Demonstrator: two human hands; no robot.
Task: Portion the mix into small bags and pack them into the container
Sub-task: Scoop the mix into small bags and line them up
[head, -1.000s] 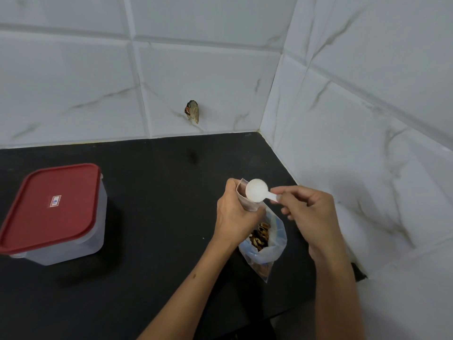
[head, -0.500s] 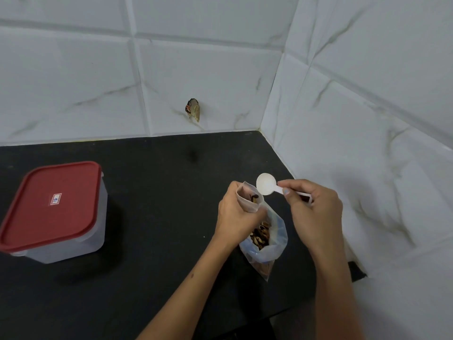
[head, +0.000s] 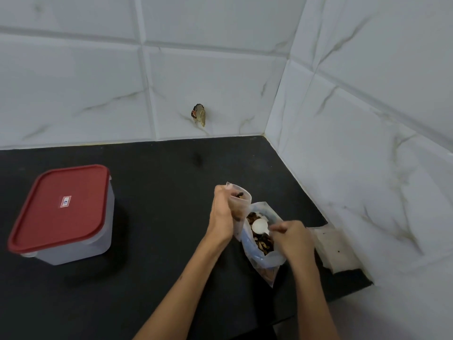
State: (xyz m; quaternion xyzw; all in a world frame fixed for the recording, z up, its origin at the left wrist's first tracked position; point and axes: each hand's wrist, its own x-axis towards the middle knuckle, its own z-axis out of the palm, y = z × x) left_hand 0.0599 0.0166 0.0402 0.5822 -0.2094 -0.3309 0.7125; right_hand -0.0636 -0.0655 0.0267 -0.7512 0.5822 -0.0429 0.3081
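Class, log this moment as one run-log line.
left hand: grips small bag | right hand: dips white scoop in mix bag | container: lidded, apart

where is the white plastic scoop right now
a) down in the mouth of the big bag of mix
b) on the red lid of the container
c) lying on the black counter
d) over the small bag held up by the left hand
a: the white plastic scoop, pinched by the right hand, sits among the brown pieces in the large clear bag of mix, below the small clear bag the left hand holds.
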